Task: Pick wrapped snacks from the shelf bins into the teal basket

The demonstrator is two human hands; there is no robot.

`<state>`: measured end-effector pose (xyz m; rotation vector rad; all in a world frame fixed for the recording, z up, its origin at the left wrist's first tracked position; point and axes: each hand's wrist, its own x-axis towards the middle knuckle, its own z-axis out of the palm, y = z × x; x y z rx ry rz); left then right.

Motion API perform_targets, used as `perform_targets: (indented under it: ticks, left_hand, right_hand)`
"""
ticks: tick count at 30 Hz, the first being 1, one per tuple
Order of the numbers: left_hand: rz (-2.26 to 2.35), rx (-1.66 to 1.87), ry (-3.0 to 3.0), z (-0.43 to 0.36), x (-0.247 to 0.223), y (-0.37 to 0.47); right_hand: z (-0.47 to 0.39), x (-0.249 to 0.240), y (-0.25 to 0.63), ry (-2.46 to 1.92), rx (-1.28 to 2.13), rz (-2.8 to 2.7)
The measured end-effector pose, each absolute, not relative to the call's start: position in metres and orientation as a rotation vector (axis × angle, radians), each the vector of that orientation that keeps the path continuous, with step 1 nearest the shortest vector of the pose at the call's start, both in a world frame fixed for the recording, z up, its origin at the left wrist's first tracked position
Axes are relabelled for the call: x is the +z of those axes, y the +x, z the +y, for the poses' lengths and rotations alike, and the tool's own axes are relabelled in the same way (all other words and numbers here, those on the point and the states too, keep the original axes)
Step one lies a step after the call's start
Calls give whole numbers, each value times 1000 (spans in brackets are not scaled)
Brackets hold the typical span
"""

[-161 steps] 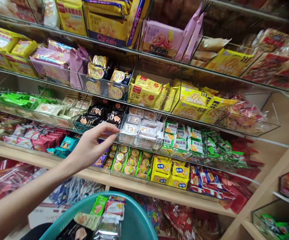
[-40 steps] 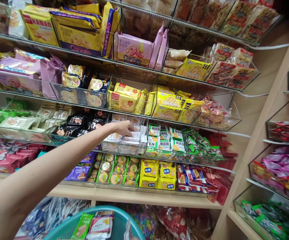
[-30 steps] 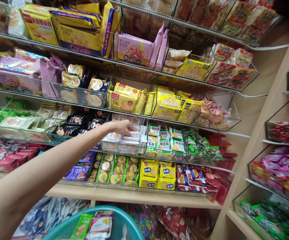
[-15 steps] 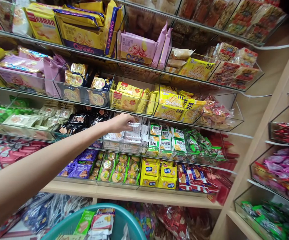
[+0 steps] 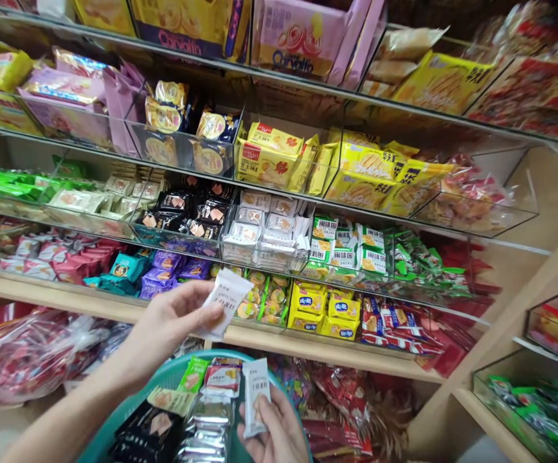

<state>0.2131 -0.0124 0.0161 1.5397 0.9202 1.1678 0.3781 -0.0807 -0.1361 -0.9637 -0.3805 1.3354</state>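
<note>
My left hand (image 5: 182, 315) pinches a white snack packet (image 5: 228, 299) by its lower left side, in front of the bottom shelf. Lower down, my right hand (image 5: 279, 427) grips a second white packet (image 5: 256, 386), held upright over the right part of a teal basket (image 5: 163, 370). Inside the basket lie black packets (image 5: 148, 431), a stack of silvery packets (image 5: 207, 421), a green packet (image 5: 194, 375) and a white-and-red one (image 5: 223, 378). White packets (image 5: 247, 225) like the held ones fill a clear bin on the shelf above.
Clear-fronted shelf bins hold black packets (image 5: 175, 204), green-and-white packets (image 5: 345, 247), purple packets (image 5: 163, 270) and yellow packs (image 5: 310, 299). A wooden shelf edge (image 5: 279, 344) runs behind the basket. Bagged goods (image 5: 47, 354) lie below at left; a wooden upright (image 5: 495, 334) stands at right.
My left hand has drawn back from the white-packet bin, down toward the basket, with a white packet. My right hand has come into view holding another. The view has shifted, showing more of the basket.
</note>
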Motion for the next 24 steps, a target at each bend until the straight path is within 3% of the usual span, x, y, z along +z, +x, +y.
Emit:
perform_targets:
  ticks: [7, 24]
  left_hand:
    - [863, 1005, 1017, -44, -57, 218]
    - [885, 1148, 802, -52, -83, 227]
  right_hand:
    - [-78, -113, 353, -793, 1373, -358]
    - [-80, -112, 322, -802, 1256, -467]
